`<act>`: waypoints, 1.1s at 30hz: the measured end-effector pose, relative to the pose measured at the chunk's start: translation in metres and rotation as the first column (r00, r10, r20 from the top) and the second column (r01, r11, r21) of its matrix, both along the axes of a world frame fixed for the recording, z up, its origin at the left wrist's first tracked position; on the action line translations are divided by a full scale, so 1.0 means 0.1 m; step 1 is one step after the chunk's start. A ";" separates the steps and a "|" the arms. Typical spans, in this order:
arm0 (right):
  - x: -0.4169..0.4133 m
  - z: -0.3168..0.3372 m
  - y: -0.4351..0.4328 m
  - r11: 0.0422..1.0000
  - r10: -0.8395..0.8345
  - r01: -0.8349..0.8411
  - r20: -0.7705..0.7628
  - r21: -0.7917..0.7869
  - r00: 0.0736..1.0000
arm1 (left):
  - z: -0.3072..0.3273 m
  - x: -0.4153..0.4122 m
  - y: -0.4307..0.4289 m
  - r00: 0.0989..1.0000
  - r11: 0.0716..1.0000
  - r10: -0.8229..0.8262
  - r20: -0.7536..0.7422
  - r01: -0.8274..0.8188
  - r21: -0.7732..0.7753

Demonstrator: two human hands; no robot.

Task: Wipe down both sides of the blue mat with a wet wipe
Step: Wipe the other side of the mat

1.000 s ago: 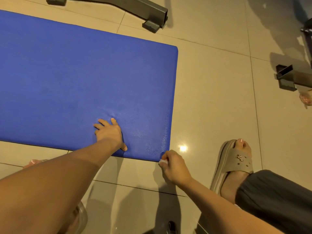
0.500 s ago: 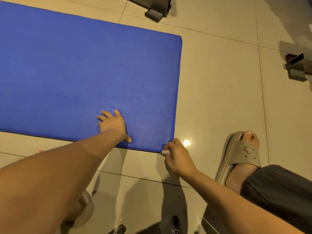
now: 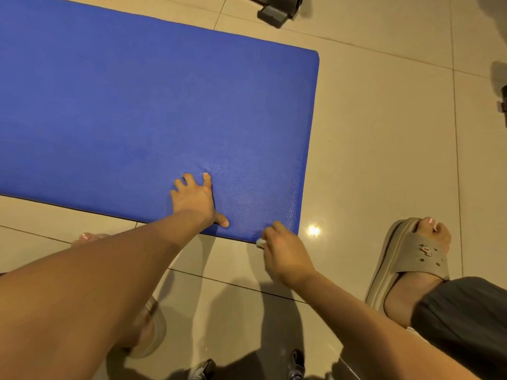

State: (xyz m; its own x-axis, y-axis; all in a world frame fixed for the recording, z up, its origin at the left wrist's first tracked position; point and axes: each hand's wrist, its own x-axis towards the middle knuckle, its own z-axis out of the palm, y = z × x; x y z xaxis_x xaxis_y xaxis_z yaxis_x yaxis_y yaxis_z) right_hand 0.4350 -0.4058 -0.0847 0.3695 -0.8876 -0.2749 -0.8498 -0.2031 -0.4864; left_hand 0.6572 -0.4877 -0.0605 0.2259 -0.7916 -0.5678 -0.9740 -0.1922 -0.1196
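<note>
The blue mat (image 3: 137,111) lies flat on the tiled floor and fills the upper left of the view. My left hand (image 3: 196,200) presses on it near the front edge, fingers spread and the mat dimpled under the fingertips. My right hand (image 3: 285,253) sits at the mat's front right corner, fingers curled round a small white wet wipe (image 3: 260,243) held against the mat's edge. Only a sliver of the wipe shows past the fingers.
My right foot in a tan sandal (image 3: 408,259) stands on the floor to the right of the mat; my left sandal (image 3: 152,330) is partly hidden under my left arm. Dark metal equipment feet (image 3: 277,12) sit beyond the mat's far edge. Beige tiles (image 3: 384,149) stretch rightward.
My right hand with the wipe has shifted slightly left along the mat's front edge near the corner. My left hand has stayed pressed in place. The view has drifted a little.
</note>
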 end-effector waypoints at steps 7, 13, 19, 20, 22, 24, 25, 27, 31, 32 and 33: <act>-0.13 0.05 0.02 0.999 -0.036 0.037 -0.044 0.006 0.998 | 0.04 0.22 0.05 0.994 0.999 -0.038 -0.099 0.037 -0.013; 0.78 -0.02 -0.10 0.996 0.087 -0.087 0.045 0.001 0.995 | 0.06 0.56 -0.02 0.993 0.995 -0.029 -0.112 0.018 -0.097; 0.48 0.02 -0.14 0.992 0.123 -0.123 -0.026 0.017 0.992 | -0.03 0.56 -0.03 0.979 0.985 0.168 -0.118 -0.171 -0.011; 0.29 0.03 -0.13 0.994 0.105 -0.105 -0.044 0.016 0.993 | -0.02 0.54 -0.06 0.977 0.983 0.180 -0.117 -0.181 -0.002; -0.10 0.08 -0.11 0.998 0.056 -0.058 -0.098 -0.017 0.994 | -0.01 0.51 -0.09 0.973 0.980 0.197 -0.117 -0.197 0.012; -0.36 0.15 -0.09 0.999 0.001 -0.008 -0.142 -0.046 0.990 | -0.02 0.50 -0.10 0.972 0.978 0.206 -0.115 -0.206 0.013; -0.40 0.17 -0.09 0.999 -0.017 0.010 -0.149 -0.042 0.989 | -0.03 0.49 -0.09 0.971 0.978 0.210 -0.114 -0.210 0.013; -0.29 0.16 -0.10 0.999 -0.038 0.037 -0.125 -0.016 0.991 | -0.04 0.50 -0.08 0.970 0.977 0.212 -0.116 -0.212 0.014; 0.40 0.03 -0.19 0.998 -0.069 0.069 0.001 -0.004 0.998 | -0.05 0.52 -0.07 0.969 0.977 0.212 -0.124 -0.212 0.017; 0.61 0.01 -0.23 0.998 -0.068 0.068 0.022 -0.012 0.997 | -0.06 0.53 -0.07 0.970 0.977 0.211 -0.122 -0.211 0.016; 0.81 0.01 -0.28 0.998 -0.065 0.066 0.032 -0.018 0.997 | -0.08 0.53 -0.07 0.970 0.978 0.210 -0.122 -0.210 0.015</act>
State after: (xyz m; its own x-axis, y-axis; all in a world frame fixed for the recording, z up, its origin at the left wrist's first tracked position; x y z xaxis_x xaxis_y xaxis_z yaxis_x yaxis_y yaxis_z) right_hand 0.5159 -0.4333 -0.0842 0.3189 -0.9151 -0.2467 -0.8458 -0.1573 -0.5098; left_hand 0.7101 -0.4949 -0.0682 0.3156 -0.7326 -0.6030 -0.9193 -0.3936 -0.0029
